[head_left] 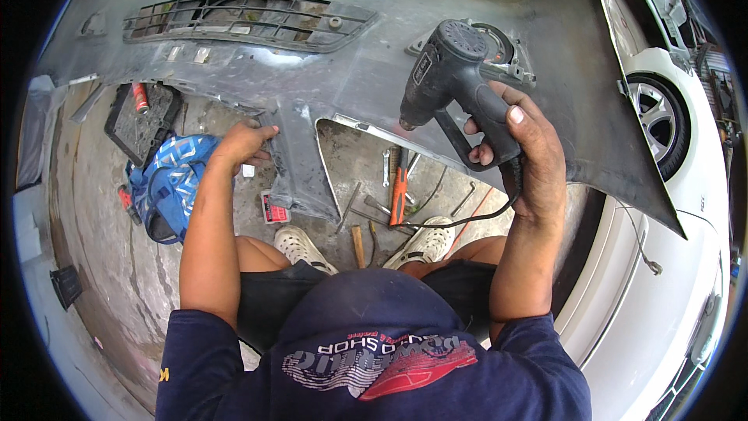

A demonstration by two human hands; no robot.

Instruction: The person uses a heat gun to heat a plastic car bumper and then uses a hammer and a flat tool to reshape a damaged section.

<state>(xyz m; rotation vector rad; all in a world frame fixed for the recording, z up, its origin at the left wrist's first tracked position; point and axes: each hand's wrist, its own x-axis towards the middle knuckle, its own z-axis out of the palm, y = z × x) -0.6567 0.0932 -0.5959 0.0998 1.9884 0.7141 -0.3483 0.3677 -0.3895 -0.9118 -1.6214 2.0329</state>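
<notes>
A large grey plastic car bumper (pixel 312 82) spans the view in front of me, with its inner side facing up. It has a slatted grille (pixel 249 22) at the left and a round lamp opening at the right, partly behind the tool. My left hand (pixel 243 146) grips the bumper's near edge beside a tapering flap, thumb on top and fingers curled underneath. My right hand (pixel 526 144) is wrapped around the handle of a black heat gun (pixel 450 70). Its nozzle points down and left, a little above the bumper's near edge. The cord hangs from the handle and curves left.
Between my shoes on the concrete lie a wrench (pixel 386 168), an orange-handled tool (pixel 400 191), a wooden handle (pixel 358 245) and other tools. A blue bag (pixel 175 175) and black case (pixel 144 136) with a red can (pixel 140 98) lie left. A white car (pixel 662 265) stands right.
</notes>
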